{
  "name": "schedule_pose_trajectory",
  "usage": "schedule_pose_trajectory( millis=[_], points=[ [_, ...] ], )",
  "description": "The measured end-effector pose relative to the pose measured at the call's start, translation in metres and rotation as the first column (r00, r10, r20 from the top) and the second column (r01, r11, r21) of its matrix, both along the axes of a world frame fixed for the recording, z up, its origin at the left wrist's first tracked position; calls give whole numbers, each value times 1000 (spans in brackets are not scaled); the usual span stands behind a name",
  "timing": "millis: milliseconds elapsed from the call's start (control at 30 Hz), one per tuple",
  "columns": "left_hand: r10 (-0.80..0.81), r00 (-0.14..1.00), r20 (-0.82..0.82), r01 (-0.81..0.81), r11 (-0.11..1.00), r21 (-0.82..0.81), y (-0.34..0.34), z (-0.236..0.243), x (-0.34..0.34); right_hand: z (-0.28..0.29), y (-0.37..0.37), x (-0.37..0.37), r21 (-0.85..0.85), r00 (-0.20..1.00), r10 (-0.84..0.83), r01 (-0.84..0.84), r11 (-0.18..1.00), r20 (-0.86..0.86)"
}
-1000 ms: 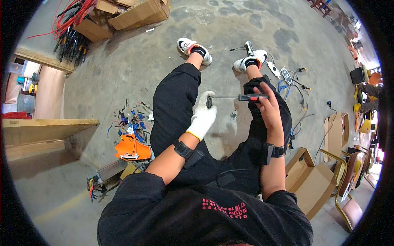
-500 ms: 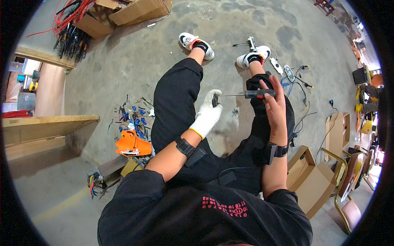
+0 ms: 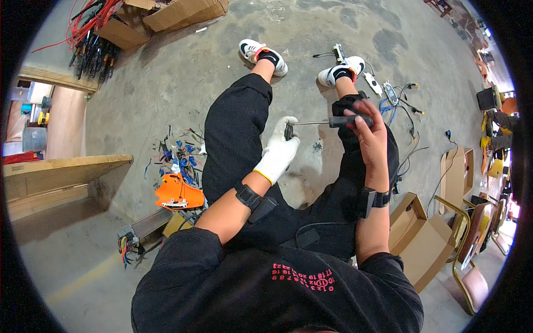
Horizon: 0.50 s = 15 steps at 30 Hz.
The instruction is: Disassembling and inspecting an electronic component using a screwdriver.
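A concrete floor (image 3: 166, 83) is seen below a seated person, with both legs stretched forward and 2 white shoes (image 3: 261, 53) at the far end. To the left of the legs, an orange housing (image 3: 177, 191) lies beside a scatter of blue and black wire pieces (image 3: 177, 152). Red cables (image 3: 91, 22) and cardboard boxes (image 3: 183, 11) are located at the upper left, a wooden plank (image 3: 66, 166) at the left edge. Small electrical parts with cables (image 3: 388, 94) lie right of the right foot, and another cardboard box (image 3: 425, 238) stands at the lower right. Nothing lies between the 2 hands other than the tool. A screwdriver (image 3: 327, 122) is held above the gap between the knees, its long axis nearly horizontal, its black handle at the right and its thin shaft pointing left. The right hand (image 3: 369, 136), bare, is closed around the handle. The left hand (image 3: 280, 147), in a white glove, is closed around a small dark part (image 3: 288, 131), which is met by the shaft tip.
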<state>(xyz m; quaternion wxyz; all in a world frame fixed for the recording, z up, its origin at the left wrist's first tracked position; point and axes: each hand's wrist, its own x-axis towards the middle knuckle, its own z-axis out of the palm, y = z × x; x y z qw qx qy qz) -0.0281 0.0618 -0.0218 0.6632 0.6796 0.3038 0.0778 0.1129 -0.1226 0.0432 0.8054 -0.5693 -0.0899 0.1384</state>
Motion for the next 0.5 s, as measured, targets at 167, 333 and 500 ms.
schedule_pose_trajectory(
  millis=[167,333,500],
  points=[
    [-20,997,-77,20,1000,-9,0,1,-1,-9,-3,12,-652,987,-68,-44,757,-146],
    [2,999,-41,-1,1000,21,1,1,0,-13,-1,4,-156,987,-52,28,987,-151],
    [-8,999,-37,8,1000,-12,0,-2,-1,0,1,6,-528,999,40,-45,848,-22]
  ],
)
